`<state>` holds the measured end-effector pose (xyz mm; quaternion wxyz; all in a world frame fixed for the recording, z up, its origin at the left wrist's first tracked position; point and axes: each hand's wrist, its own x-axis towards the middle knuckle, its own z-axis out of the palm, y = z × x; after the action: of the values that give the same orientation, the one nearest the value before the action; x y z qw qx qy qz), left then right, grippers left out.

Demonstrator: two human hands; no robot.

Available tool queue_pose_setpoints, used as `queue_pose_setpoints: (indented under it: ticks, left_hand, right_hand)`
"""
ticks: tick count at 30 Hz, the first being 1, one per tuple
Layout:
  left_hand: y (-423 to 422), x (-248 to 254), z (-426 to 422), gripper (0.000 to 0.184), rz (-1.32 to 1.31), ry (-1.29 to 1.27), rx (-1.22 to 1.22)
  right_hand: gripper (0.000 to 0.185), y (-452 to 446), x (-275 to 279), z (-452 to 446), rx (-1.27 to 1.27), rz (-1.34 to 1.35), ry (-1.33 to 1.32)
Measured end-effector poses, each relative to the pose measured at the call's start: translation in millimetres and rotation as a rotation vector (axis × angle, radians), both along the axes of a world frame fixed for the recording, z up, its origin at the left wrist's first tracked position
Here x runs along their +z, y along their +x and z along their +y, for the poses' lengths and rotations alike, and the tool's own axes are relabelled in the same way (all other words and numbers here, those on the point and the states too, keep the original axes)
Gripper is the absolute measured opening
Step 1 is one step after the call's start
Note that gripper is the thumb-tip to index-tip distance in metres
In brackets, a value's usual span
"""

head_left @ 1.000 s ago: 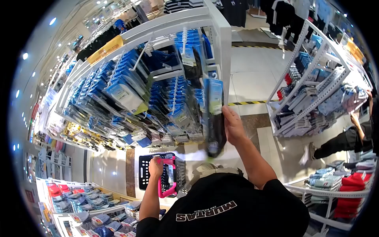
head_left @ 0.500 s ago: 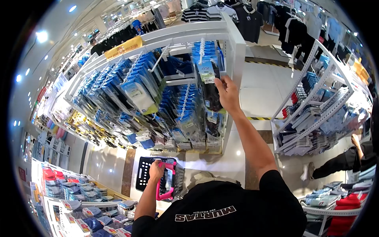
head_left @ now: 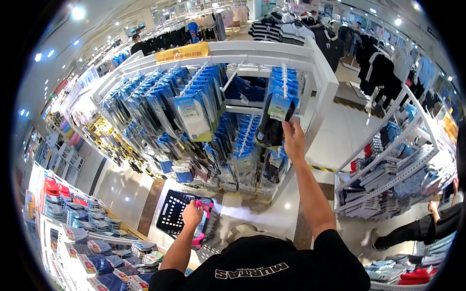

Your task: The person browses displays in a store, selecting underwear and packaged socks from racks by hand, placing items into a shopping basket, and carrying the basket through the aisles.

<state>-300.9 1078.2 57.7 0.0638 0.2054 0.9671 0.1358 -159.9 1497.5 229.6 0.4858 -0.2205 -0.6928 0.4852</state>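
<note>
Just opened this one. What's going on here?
A person is at a white rack of packets in a clothes shop. The right hand is at the edge of a dark packet at the front of a hanging row; how firmly it grips is hard to tell. The left hand holds a black basket by its pink handle. Another person's dark-trousered leg shows at the far right.

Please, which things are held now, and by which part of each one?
The left grip holds the black basket by its pink handle. The right grip touches the right edge of a blue-topped packet; whether it holds it cannot be told.
</note>
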Motion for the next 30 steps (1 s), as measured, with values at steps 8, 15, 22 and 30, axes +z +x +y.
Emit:
queue_pose_setpoints:
  ticks: [8,15,22,30]
  left_hand:
    - [-36,-5,-24,0.036,0.016,-0.087,0.004]
    - [-61,-9,-44,0.032,0.103,-0.004,-0.01]
    - [-80,-8,-55,0.029,0.113,-0.017,0.003]
    - [-99,-12,-69,0.027,0.153,-0.011,-0.02]
  right_hand:
    - [0.036,-10,-18,10,-0.129,-0.039,0.102]
    - [0.036,-8,-18,4,-0.159,-0.054,0.103]
    - [0.039,-5,-11,2,-0.18,-0.083,0.109]
    - [0.036,-6,-6,-4,-0.197,-0.064,0.144]
